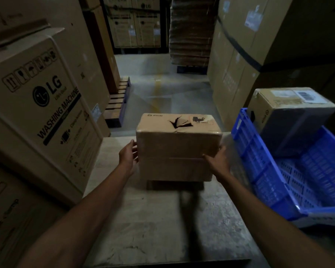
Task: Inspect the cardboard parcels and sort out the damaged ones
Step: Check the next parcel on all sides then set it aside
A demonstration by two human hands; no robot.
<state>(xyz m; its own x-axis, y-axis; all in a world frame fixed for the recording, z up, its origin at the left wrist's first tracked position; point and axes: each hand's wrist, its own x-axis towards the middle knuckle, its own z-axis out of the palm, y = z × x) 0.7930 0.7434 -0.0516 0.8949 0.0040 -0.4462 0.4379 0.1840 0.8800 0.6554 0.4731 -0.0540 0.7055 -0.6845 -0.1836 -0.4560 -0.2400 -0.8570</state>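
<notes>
Two bare forearms reach out over one worn grey tabletop [153, 229], and two hands meet one cardboard parcel [177, 149] between them. The left hand [128, 156] lies spread against the parcel's left face, fingers fairly straight and thumb raised near the upper edge. The right hand [219, 162] presses the opposite side, its thumb stretched onto the front face and its fingers reaching up along the right face, though blur hides how they bend. The parcel sits upright between both palms, with a dark shadow under its bottom edge; whether it rests on the tabletop or is lifted cannot be told. Its top carries one jagged tear [179, 123] near the middle. Just to the right stands one blue plastic crate [259, 161], tilted, with a second, smaller cardboard parcel [290, 117] in its far end, a barcode label [306, 96] on top. On the left, one large LG washing machine carton [43, 105] rises beside the tabletop. Beyond it, one wooden pallet [118, 101] lies on the concrete floor [162, 74]. Tall cartons [240, 55] line the right side, and at the back is one stack of flattened cardboard [190, 31].
</notes>
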